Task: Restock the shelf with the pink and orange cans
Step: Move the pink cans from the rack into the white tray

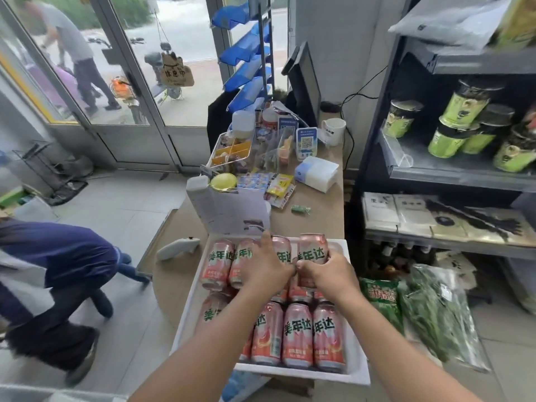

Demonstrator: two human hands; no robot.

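Several pink and orange cans with green lettering lie in rows in a white foam tray [358, 375] on the counter. My left hand [268, 269] reaches over the far row and curls around a can [282, 250] in the middle of it. My right hand [329, 274] grips the far right can [313, 250], which stands a little higher than its neighbours. The near row of cans [298, 335] lies untouched between my forearms. The dark metal shelf [452, 175] stands to the right.
The shelf holds green cups [452, 132] on one level and flat packets [406, 213] below. Green snack bags [420, 309] lie on the floor by it. The counter [313, 216] beyond the tray is crowded with small goods. A crouching person [52, 280] is at the left.
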